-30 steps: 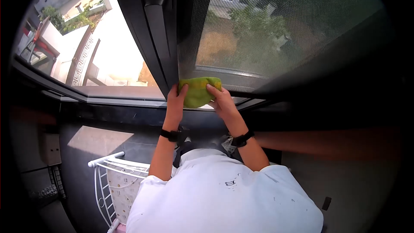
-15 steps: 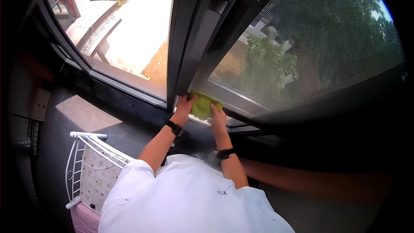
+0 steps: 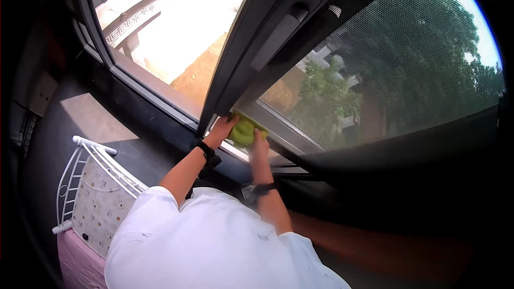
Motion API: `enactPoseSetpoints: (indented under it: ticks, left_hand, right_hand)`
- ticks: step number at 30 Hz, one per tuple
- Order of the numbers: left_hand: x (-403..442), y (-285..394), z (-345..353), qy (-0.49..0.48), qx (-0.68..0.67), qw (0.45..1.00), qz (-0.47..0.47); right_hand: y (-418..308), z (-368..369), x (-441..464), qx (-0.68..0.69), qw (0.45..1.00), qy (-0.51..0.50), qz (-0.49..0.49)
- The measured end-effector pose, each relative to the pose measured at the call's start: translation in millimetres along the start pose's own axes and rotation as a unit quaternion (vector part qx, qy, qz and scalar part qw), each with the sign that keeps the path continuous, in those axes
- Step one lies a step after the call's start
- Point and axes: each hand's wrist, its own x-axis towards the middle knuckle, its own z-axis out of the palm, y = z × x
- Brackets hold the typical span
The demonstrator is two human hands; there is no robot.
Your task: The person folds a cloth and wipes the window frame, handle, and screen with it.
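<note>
A yellow-green cloth [image 3: 244, 130] is stretched between my two hands, low at the window frame. My left hand [image 3: 220, 129] grips its left side, thumb on top. On the right side my right hand [image 3: 259, 147] grips it too, slightly blurred by motion. Under the cloth runs the light window sill [image 3: 233, 151], partly covered by the cloth and hands. The dark window frame [image 3: 227, 80], with a long handle [image 3: 279, 38], rises just beyond my left hand. To the right stands a mesh screen [image 3: 342, 96]. Both wrists wear dark bands.
A white metal bed frame [image 3: 101, 155] with a patterned panel [image 3: 99, 203] and pink bedding [image 3: 80, 259] stands at lower left. Glass [image 3: 176, 37] at the left shows paving and a bench outside. Dark floor [image 3: 128, 128] lies below the window, with a sunlit patch.
The view has shifted, so the window appears further right and the bed further left. Both hands still hold the cloth at the sill; it looks more bunched and the right hand sits slightly lower.
</note>
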Motion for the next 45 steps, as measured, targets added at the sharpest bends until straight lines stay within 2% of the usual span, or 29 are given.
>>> enactPoseSetpoints:
  ticks: [1,2,4,6,9,11,12,13,14,15,16,18,21,24,25,26,27,29,30,32,33,36,37,38,40,41,42,44,45]
  left_hand:
    - [-1,8,1,0.026,0.037,0.999,0.015]
    - [-5,16,7,0.057,0.005,0.995,0.086]
    - [-13,49,7,0.02,0.01,1.0,-0.001]
    - [-30,103,26,-0.038,-0.073,0.996,0.025]
    - [-67,194,64,-0.104,-0.127,0.985,0.045]
    - [-89,246,90,-0.173,-0.249,0.951,0.068]
    - [-94,261,97,-0.18,-0.241,0.951,0.067]
    - [-96,275,102,-0.199,-0.227,0.947,0.112]
    - [-95,286,107,-0.216,-0.214,0.939,0.159]
    - [-91,295,111,-0.217,-0.209,0.94,0.162]
    - [-87,302,114,-0.206,-0.2,0.939,0.189]
    - [-87,308,122,-0.191,-0.189,0.941,0.208]
    - [-85,320,134,-0.152,-0.264,0.925,0.226]
    - [-71,321,138,-0.1,-0.319,0.925,0.181]
    - [-63,312,136,-0.013,-0.097,0.911,0.401]
    - [-57,307,133,0.071,0.141,0.8,0.579]
    - [-56,308,129,0.073,0.144,0.799,0.579]
    - [-52,315,124,0.104,0.234,0.716,0.65]
    - [-56,313,125,0.1,0.24,0.72,0.643]
    - [-60,316,129,0.063,0.185,0.776,0.599]
    - [-62,315,129,0.055,0.193,0.78,0.593]
    - [-66,310,130,0.073,0.185,0.804,0.561]
    - [-66,310,127,0.017,-0.029,0.911,0.411]
    - [-66,309,126,-0.035,-0.241,0.943,0.227]
    - [-64,295,124,-0.021,-0.197,0.946,0.255]
    - [-70,288,124,0.041,-0.002,0.934,0.354]
    - [-76,282,126,0.102,0.187,0.875,0.435]
    - [-75,280,125,0.082,0.125,0.887,0.437]
    - [-66,273,119,0.062,0.026,0.933,0.354]
  right_hand:
    - [-1,4,-4,0.053,0.998,-0.019,-0.013]
    - [-7,5,-6,0.065,0.997,-0.019,-0.024]
    - [-31,10,-26,-0.002,0.996,-0.01,-0.084]
    - [-73,13,-57,0.011,0.982,-0.013,-0.188]
    - [-152,10,-105,0.057,0.964,-0.046,-0.256]
    - [-193,0,-124,0.062,0.943,-0.072,-0.318]
    - [-209,-3,-133,0.076,0.929,-0.086,-0.351]
    - [-221,-4,-146,0.082,0.928,-0.083,-0.354]
    - [-235,-4,-160,-0.023,0.903,-0.059,-0.425]
    - [-245,-1,-169,-0.127,0.862,-0.035,-0.489]
    - [-254,6,-175,-0.122,0.863,-0.037,-0.489]
    - [-266,20,-180,-0.24,0.714,0.033,-0.657]
    - [-279,31,-165,-0.249,0.739,0.039,-0.625]
    - [-284,47,-149,-0.216,0.719,0.074,-0.656]
    - [-284,48,-143,-0.24,0.708,0.068,-0.661]
    - [-282,48,-141,-0.244,0.712,0.064,-0.655]
    - [-281,50,-139,-0.275,0.718,0.066,-0.636]
    - [-282,54,-128,-0.293,0.716,0.07,-0.63]
    - [-278,52,-126,-0.293,0.722,0.071,-0.622]
    - [-277,56,-120,-0.287,0.715,0.074,-0.633]
    - [-273,58,-114,-0.286,0.682,0.106,-0.665]
    - [-262,54,-108,-0.31,0.692,0.116,-0.642]
    - [-258,51,-106,-0.318,0.692,0.116,-0.637]
    - [-253,47,-104,-0.312,0.695,0.118,-0.637]
    - [-245,44,-100,-0.302,0.68,0.106,-0.66]
    - [-243,43,-100,-0.303,0.673,0.108,-0.666]
    - [-239,41,-101,-0.296,0.671,0.114,-0.67]
    - [-234,35,-100,-0.325,0.67,0.08,-0.663]
    - [-228,32,-97,-0.334,0.674,0.066,-0.656]
